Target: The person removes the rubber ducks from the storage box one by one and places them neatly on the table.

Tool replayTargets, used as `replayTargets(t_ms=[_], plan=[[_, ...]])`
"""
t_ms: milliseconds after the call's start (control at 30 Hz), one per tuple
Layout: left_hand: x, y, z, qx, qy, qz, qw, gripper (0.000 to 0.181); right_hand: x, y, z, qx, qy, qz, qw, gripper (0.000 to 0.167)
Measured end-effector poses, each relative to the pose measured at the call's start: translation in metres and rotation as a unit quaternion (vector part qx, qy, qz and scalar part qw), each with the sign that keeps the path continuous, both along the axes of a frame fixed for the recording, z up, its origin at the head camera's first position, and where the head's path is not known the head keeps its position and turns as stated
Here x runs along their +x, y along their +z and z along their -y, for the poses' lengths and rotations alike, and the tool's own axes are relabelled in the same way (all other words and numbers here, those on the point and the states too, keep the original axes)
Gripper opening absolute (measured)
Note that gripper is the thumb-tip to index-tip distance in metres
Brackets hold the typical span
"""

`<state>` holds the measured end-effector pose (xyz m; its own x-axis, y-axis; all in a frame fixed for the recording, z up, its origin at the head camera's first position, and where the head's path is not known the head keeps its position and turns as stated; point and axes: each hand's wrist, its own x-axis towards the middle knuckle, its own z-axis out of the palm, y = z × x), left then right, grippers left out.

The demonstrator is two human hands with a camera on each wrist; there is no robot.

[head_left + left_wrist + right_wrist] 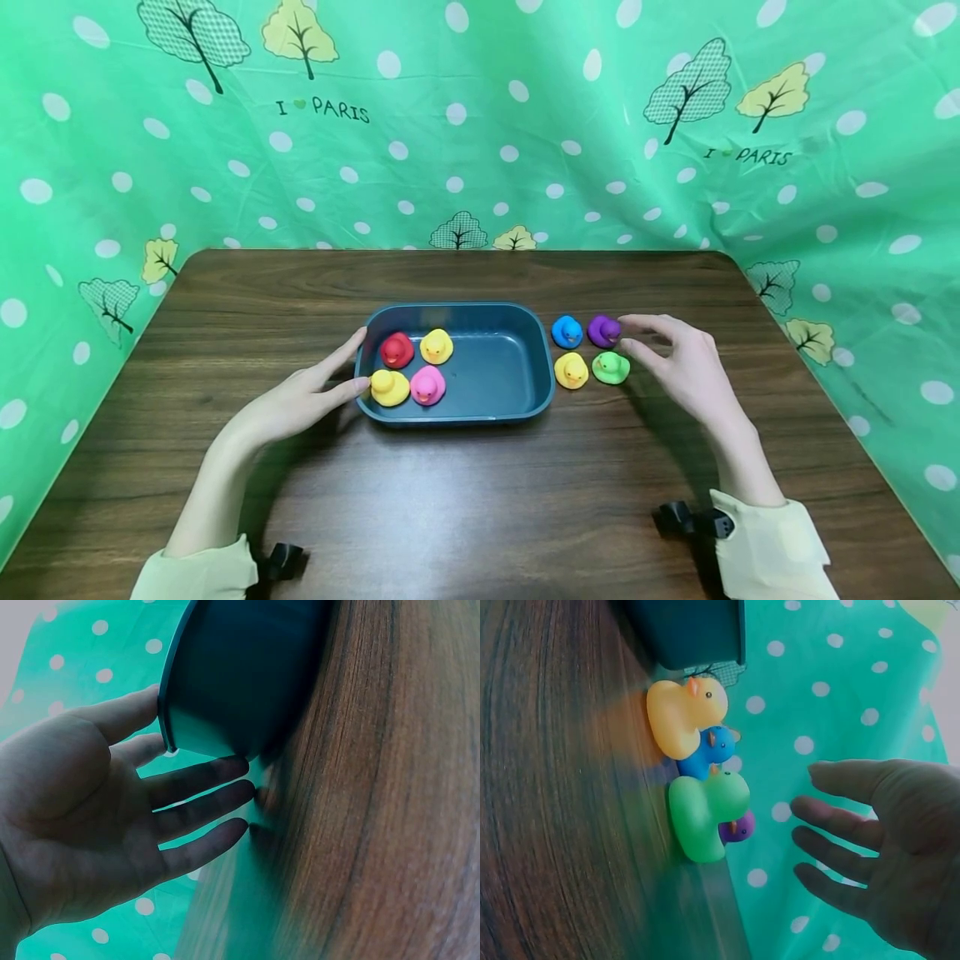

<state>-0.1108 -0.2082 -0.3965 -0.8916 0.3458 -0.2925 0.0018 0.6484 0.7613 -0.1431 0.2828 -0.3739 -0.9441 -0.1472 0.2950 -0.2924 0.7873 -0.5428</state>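
Observation:
A dark blue tray [491, 362] stands mid-table with a red duck [397, 350], two yellow ducks [436, 347] and a pink duck [427, 386] at its left end. My left hand [303, 397] touches the tray's left rim with thumb and forefinger; its other fingers stretch out below the rim in the left wrist view. Just right of the tray sit a blue duck [567, 332], a purple duck [603, 331], a yellow duck [572, 371] and a green duck [611, 367]. Beside the purple and green ones hovers my right hand [686, 367], fingers spread, holding nothing.
The brown wooden table [465, 508] carries the tray and ducks. Behind it and along both sides hangs a green polka-dot cloth [510, 192] with printed trees. Black wrist devices [693, 521] show at the cuffs.

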Motion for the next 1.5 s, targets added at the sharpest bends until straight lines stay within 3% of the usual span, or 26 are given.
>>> replayTargets(t_ms=[200,667,1000,1500], plan=[[0.004,0.003,0.003,-0.005,0.007,0.006,0.9999,0.075,-0.001,-0.001,0.013,-0.011,0.004,-0.033,0.9994,0.031],[0.0,0.002,0.002,0.007,0.001,0.001,1.0,0.075,-0.001,0.01,0.026,-0.031,0.012,-0.071,0.9969,0.031],[0.0,0.0,0.001,0.015,-0.004,0.008,0.9999,0.074,-0.006,0.021,0.048,-0.033,0.033,-0.073,0.9962,0.037],[0.0,0.003,0.002,0.01,-0.001,0.012,0.9999,0.075,-0.014,0.029,0.097,-0.025,0.102,-0.059,0.9927,0.035]])
